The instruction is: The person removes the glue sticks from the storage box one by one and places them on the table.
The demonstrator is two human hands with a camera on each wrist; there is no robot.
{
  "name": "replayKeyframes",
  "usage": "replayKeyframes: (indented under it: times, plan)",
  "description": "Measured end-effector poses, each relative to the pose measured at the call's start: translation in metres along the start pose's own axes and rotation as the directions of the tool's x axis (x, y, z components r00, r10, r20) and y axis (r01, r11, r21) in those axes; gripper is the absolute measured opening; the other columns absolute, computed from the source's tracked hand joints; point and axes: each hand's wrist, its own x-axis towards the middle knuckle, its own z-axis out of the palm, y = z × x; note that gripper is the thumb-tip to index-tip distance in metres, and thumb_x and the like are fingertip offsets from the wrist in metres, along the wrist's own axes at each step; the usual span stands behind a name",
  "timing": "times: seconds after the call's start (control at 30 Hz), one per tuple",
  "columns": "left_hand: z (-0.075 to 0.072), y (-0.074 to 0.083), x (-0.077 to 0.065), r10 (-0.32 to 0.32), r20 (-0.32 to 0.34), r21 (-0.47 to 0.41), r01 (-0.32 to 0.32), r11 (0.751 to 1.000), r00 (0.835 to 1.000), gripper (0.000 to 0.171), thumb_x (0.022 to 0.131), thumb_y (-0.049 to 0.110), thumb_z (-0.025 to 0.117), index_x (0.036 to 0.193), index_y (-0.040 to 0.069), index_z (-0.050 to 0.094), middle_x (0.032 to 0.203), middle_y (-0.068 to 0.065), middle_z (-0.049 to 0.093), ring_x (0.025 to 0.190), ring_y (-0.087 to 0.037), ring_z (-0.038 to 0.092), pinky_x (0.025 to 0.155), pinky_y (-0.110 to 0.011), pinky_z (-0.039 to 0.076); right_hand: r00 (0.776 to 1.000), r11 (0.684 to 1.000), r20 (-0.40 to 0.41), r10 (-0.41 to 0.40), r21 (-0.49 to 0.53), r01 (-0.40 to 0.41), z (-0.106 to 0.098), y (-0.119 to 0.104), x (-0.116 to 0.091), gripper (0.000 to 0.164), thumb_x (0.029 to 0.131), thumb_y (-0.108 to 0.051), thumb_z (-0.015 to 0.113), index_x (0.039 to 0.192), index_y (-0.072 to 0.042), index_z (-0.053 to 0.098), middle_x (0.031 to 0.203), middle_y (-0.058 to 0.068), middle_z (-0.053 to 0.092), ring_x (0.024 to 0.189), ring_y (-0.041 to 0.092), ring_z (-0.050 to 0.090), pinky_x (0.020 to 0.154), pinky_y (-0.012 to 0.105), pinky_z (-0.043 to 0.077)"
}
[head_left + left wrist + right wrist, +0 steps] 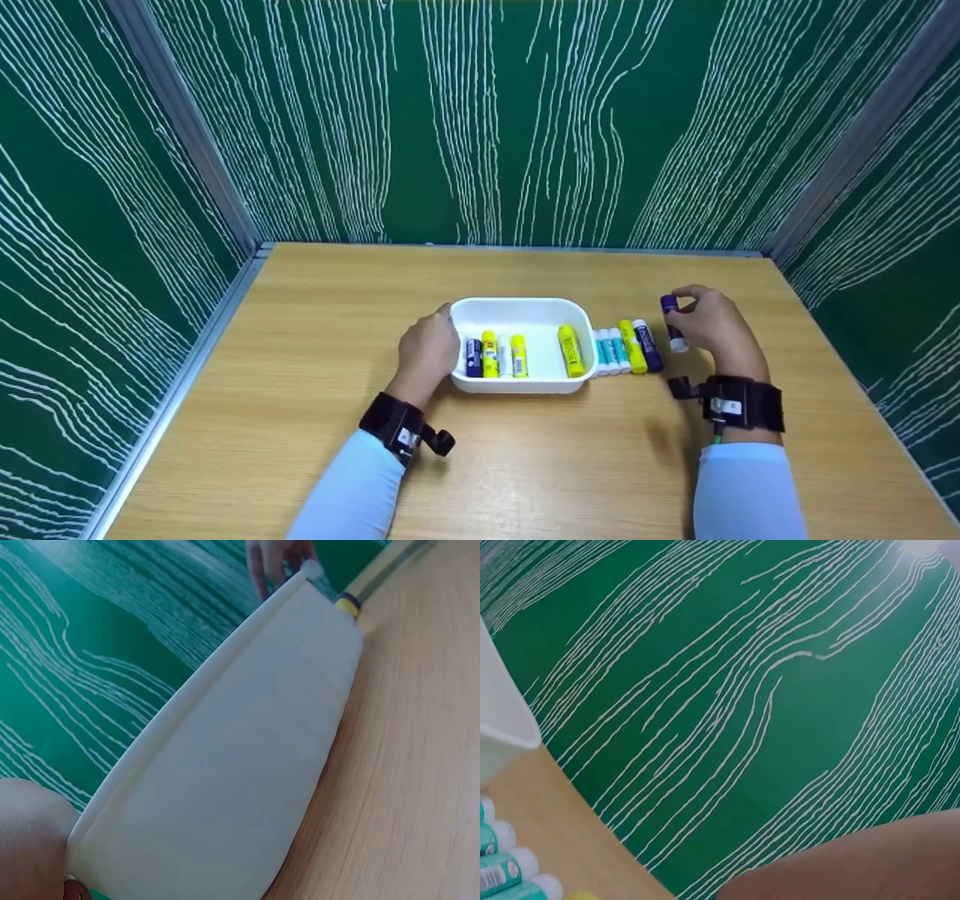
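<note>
The open white tub [517, 385] sits upright, glue sticks [490, 354] lying inside, its left end held by the left hand [429, 346]. Well right, the right hand [709, 321] pinches a dark purple stick [670, 304], white end near.

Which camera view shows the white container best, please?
The head view: it shows the white container from above, inside included. The left wrist view shows mostly its outside, close up; the right wrist view, only part, at the left edge.

Pair of light-blue, close-fitting fabric sleeves [349, 487]. Wide black wristbands [763, 406], each with a small white label [726, 406] and a black round-ended stalk [681, 388]; thin green strip [718, 433] below the right one.
</note>
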Motion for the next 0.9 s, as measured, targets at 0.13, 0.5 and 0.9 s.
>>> replayKeyframes:
  times: [0.13,0.5,0.9]
  plan:
    - [0.000,0.000,-0.001,0.001,0.003,-0.002,-0.001,1.000,1.000,0.048,0.123,0.021,0.040,0.165,0.006,0.057,0.139,-0.022,0.079,0.116,-0.035,0.082,0.094,-0.053,0.069,0.998,0.999,0.048,0.047,0.014,-0.047,0.005,0.006,0.005,0.071,0.114,-0.021,0.064,0.175,0.000,0.035,0.157,0.041,0.054,0.129,0.049,0.062,0.117,0.066,0.057]
    - [0.000,0.001,0.000,0.012,-0.016,0.001,-0.012,1.000,1.000,0.047,0.123,0.020,0.039,0.163,0.004,0.060,0.135,-0.023,0.081,0.114,-0.035,0.083,0.091,-0.053,0.070,0.988,0.995,0.132,0.079,0.057,-0.087,0.014,0.017,0.011,0.069,0.115,-0.023,0.065,0.174,-0.002,0.037,0.161,0.038,0.051,0.133,0.049,0.061,0.107,0.060,0.064]
    - [0.001,0.000,0.000,0.023,-0.029,0.005,-0.023,1.000,0.999,0.047,0.123,0.020,0.039,0.162,0.005,0.061,0.133,-0.023,0.081,0.114,-0.038,0.083,0.090,-0.055,0.069,0.975,0.987,0.182,0.124,0.078,-0.140,0.022,0.018,0.016,0.063,0.116,-0.022,0.061,0.172,-0.002,0.040,0.169,0.036,0.046,0.134,0.048,0.057,0.100,0.055,0.065]
